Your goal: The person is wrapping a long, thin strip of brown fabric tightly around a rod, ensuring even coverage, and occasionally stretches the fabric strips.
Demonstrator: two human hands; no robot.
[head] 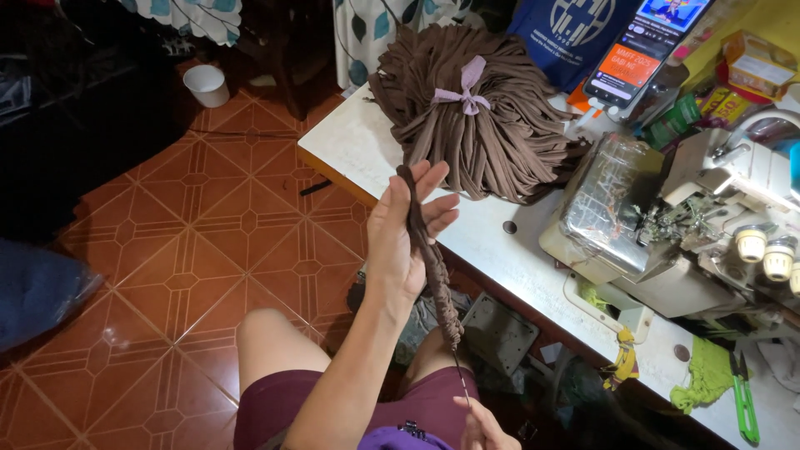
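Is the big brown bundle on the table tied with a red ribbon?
No, the big brown bundle on the white table is tied with a pale purple strip knotted like a bow.

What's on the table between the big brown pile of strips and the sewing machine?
Just bare white table with one small dark hole, seen from the head camera.

White table (pixel 367 146) is running diagonally from 11 o'clock to 5. Sitting on it: tied bundle of brown fabric strips (pixel 479 112) at 12, serger machine (pixel 667 225) at 3, phone (pixel 646 46) leaning at 1, green fabric scrap (pixel 704 379) and green snips (pixel 744 404) at 4. Tiled floor (pixel 167 267) is lying at 9, carrying a white cup (pixel 206 85).
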